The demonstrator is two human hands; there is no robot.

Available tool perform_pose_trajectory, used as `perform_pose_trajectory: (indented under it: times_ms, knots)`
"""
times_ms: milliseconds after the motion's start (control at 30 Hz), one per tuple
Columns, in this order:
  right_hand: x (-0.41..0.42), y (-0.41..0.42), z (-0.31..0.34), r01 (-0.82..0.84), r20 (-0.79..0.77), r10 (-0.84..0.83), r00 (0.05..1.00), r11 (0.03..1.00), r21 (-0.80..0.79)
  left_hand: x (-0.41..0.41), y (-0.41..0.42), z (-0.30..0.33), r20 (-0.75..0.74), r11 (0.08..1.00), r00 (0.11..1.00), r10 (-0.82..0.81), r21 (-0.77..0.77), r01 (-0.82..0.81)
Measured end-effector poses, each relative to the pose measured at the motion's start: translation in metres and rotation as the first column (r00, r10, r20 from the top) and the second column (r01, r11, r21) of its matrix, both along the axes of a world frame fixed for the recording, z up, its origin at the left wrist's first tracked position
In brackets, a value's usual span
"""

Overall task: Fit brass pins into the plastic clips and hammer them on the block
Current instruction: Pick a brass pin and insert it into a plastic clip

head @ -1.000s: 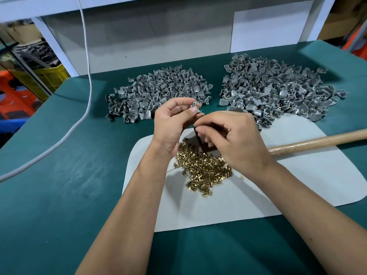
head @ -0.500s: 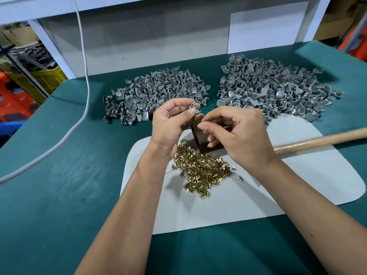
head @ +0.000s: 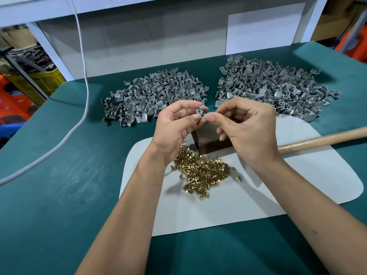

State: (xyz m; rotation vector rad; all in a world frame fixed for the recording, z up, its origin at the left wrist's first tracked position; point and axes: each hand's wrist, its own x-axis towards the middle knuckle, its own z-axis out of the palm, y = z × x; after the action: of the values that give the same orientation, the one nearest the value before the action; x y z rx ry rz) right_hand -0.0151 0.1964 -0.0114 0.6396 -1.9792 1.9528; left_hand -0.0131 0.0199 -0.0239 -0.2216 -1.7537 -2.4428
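My left hand [head: 174,126] pinches a small grey plastic clip [head: 201,112] between thumb and fingers, held up above the dark block [head: 210,139]. My right hand [head: 246,128] has its thumb and forefinger pressed together right beside the clip; whatever they pinch is too small to see. A heap of brass pins [head: 202,171] lies on the white mat [head: 297,185] below both hands. The block is partly hidden behind my hands.
Two heaps of grey clips lie at the back: the left heap [head: 155,96] and the right heap [head: 274,88]. A hammer's wooden handle [head: 321,139] runs off to the right. A white cable [head: 79,76] crosses the green table [head: 59,175].
My right hand has risen from the block up to the clip in my left hand. Both hands now meet higher above the block.
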Motion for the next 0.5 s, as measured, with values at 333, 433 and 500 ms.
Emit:
perform_pose_trajectory:
  times_ms: [333,433,500]
  knots:
    - [-0.0097,0.0063,-0.0010,-0.043,0.074,0.046,0.996,0.999,-0.032,0.0010,0.0024,-0.0023,-0.013,0.999,0.999,-0.051,-0.018,0.051]
    - [-0.0093,0.0080,0.0004,0.023,0.037,-0.024,0.999,0.999,0.030,0.0006,0.0028,-0.0023,-0.006,0.998,0.999,-0.047,-0.040,0.047]
    - [-0.0089,0.0096,0.0015,0.047,0.021,-0.048,0.999,0.997,0.065,0.0008,0.0035,-0.0022,-0.009,0.998,0.999,-0.051,-0.044,0.050]
